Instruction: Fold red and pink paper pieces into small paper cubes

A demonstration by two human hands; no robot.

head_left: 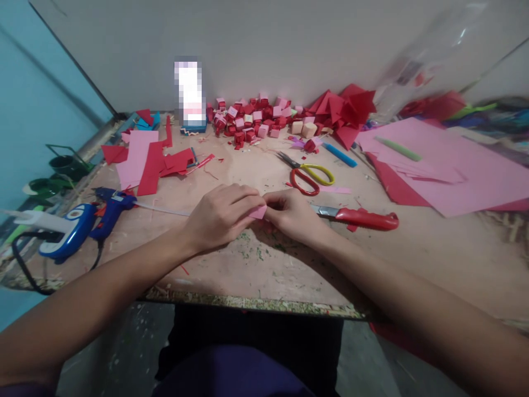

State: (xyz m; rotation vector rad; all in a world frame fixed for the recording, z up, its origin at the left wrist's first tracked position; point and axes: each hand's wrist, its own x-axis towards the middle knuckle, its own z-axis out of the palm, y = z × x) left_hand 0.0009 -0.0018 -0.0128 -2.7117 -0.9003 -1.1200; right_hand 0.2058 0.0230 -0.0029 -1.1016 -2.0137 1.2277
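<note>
Between my two hands is a small piece of pink paper (258, 212), held low over the wooden table (231, 270). My left hand (225, 215) is closed on its left side, thumb and fingers pinching it. From the right, my right hand (293, 215) pinches the paper's other edge with thumb and forefinger. Part of the paper is hidden by the fingers. A red-handled knife (366, 218) lies just right of my right hand, its blade partly behind the wrist. Beyond that hand rest scissors (308, 173) with one red and one yellow handle.
Small red and pink paper cubes (252, 118) are heaped at the wall beside a propped phone (190, 94). A blue glue gun (111, 212) and an extension socket (68, 229) lie left. Pink sheets (467, 165) cover the right side; a clear bottle (413, 66) stands behind.
</note>
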